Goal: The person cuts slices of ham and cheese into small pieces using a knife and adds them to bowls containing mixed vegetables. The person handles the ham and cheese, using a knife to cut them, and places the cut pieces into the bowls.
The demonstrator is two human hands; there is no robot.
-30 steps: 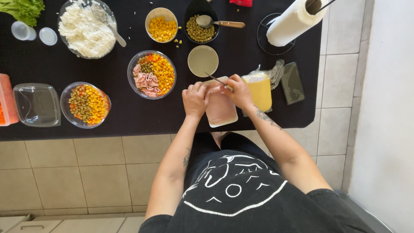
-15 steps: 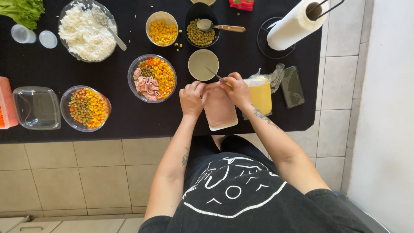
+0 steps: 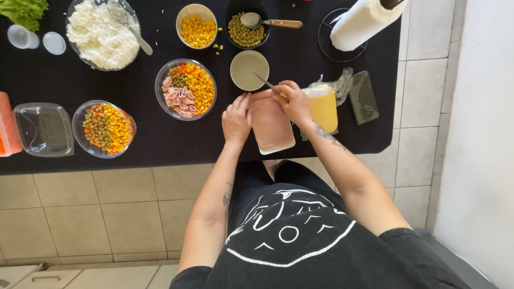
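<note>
Right hand: your right hand [image 3: 294,101] is closed around the handle of a thin metal knife [image 3: 266,82], blade pointing toward the upper left of the frame.
Left hand: your left hand [image 3: 236,119] lies fingers curled against the left edge of the pink sliced ham [image 3: 270,126], touching it rather than gripping it.
Ham location: centre of the frame, on a small white cutting board [image 3: 278,147] at the near edge of the black tabletop [image 3: 160,139].
Above the ham: an empty round beige bowl [image 3: 248,69], under the knife tip.
Right of the ham: a yellow cheese block in clear wrap [image 3: 324,107], then a dark phone [image 3: 363,97].
Left of the ham: a clear glass bowl of corn, peas and ham strips [image 3: 186,89].
</note>
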